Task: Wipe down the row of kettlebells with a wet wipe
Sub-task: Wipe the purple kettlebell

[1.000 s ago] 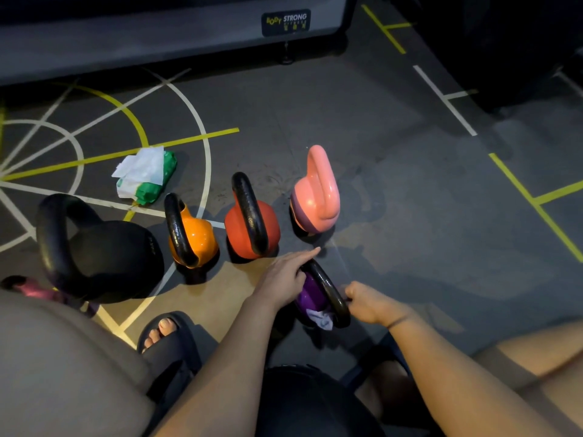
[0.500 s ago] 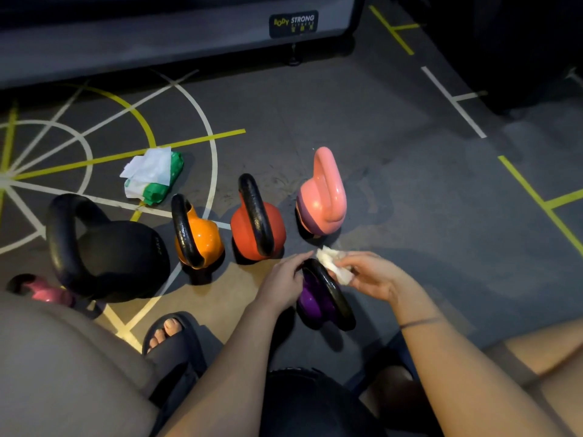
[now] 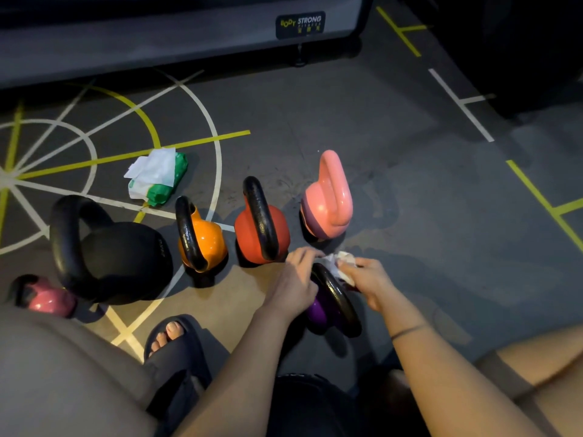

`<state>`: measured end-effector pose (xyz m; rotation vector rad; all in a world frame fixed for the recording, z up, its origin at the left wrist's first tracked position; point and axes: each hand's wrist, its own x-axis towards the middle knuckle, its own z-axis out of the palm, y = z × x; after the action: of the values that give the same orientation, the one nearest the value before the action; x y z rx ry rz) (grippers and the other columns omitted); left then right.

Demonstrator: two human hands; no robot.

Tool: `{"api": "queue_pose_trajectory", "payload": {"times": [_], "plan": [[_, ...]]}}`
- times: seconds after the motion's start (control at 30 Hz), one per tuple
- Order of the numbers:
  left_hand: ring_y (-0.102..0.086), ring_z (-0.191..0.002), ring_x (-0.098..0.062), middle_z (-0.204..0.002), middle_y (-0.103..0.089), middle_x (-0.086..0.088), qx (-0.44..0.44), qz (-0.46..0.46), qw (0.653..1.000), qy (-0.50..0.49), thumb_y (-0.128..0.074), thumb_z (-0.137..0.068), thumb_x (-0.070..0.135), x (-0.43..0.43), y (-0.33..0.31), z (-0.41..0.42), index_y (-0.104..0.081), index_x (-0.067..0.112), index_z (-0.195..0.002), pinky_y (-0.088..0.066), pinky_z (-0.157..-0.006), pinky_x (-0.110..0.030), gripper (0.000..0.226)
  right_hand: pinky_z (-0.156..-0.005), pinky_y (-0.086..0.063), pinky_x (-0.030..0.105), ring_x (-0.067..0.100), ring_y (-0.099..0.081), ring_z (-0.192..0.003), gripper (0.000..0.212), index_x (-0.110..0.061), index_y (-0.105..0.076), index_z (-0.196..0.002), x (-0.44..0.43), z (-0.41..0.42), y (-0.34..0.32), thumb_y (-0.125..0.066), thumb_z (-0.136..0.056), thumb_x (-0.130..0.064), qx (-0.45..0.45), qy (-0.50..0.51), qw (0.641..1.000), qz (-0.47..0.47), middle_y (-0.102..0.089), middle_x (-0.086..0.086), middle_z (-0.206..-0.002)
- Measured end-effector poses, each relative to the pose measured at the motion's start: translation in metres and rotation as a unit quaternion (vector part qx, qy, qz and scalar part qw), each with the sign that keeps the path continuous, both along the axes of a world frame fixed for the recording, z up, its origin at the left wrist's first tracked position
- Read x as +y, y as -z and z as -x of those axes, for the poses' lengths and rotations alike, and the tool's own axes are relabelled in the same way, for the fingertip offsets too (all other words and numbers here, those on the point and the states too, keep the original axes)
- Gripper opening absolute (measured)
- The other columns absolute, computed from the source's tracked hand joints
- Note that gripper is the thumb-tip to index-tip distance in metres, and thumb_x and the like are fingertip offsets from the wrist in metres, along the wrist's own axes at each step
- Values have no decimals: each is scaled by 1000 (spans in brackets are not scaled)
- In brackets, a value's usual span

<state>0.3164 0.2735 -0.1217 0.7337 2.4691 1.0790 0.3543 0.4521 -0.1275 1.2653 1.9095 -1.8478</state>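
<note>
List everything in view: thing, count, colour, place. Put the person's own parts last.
black kettlebell: one, black, row's left end
orange kettlebell: one, orange, black handle, beside it
red kettlebell: one, red, black handle, mid-row
pink kettlebell: one, salmon pink, row's right end
purple kettlebell: one, purple, black handle, nearest, between the hands
small kettlebell: one, dark pink, far left, partly hidden
wipe pack: one, green and white, floor behind the row
wet wipe: one, white, on the purple kettlebell's handle
floor: grey, yellow and white lines
sandal: one, black, on a foot, lower left
left hand: one, holds the purple kettlebell's handle
right hand: one, grips the wet wipe
</note>
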Motion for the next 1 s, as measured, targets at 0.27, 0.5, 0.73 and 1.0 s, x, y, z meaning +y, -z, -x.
{"api": "queue_pose_trajectory", "payload": {"times": [0.27, 0.5, 0.73, 1.0], "plan": [[-39, -128, -22, -122, -58, 5, 94, 259, 902, 331, -81, -63, 68, 45, -17, 5, -66, 33, -120, -15, -119, -50, 69, -81, -59, 40, 24, -71, -82, 12, -14, -70, -95, 45, -18, -6, -71, -85, -19, 30, 88, 994, -62, -75, 11, -93], [-44, -106, -17, -95, -51, 14, 5, 159, 978, 133, -74, -59, 80, 24, -2, 7, -63, 30, -95, -33, -92, -35, 62, -91, -56, 33, 10, -69, -91, 13, -31, -79, -89, 44, -38, 11, -68, -86, -24, 12, 53, 987, -151, -77, -7, -94], [-61, -91, -25, -91, -66, 1, -151, 81, 980, -105, -53, -58, 93, 11, 14, 17, -57, 26, -84, -50, -86, -43, 72, -85, -56, 31, 18, -71, -94, 29, -17, -78, -105, -1, -24, -2, -57, -85, -12, 86, 29, 994, 56, -76, 7, -104], [-63, -83, -21, -84, -64, -2, -197, 39, 972, -124, -66, -79, 72, -4, 18, 20, -54, 21, -85, -47, -74, -39, 53, -103, -46, 24, 6, -58, -121, 51, -19, -61, -135, 26, -21, 12, -68, -90, 2, 141, -212, 967, 29, -66, -8, -131]]}}
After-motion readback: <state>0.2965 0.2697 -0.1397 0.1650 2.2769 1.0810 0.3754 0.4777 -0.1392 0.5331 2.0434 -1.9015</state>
